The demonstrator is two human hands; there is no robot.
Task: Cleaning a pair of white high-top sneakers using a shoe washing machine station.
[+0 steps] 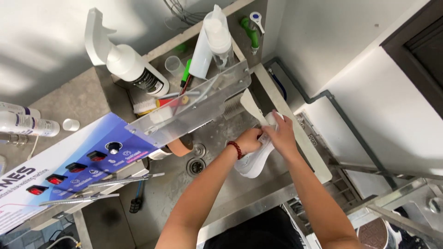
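A white sneaker (253, 162) is held over the metal sink (217, 184), sole side toward the lower left. My left hand (249, 139), with a red bead bracelet on its wrist, grips the shoe's upper side. My right hand (281, 135) closes on the shoe's far end, where a white insole or brush piece (250, 105) sticks up beside it. Both hands touch the shoe and each other.
A clear acrylic shelf (194, 106) holds spray bottles (134, 64), a foam pump bottle (217, 39) and brushes. A blue panel with red buttons (69, 166) is at left, metal hoses (106, 186) below it. The drain (196, 166) lies mid-sink; a green tap (249, 30) stands behind.
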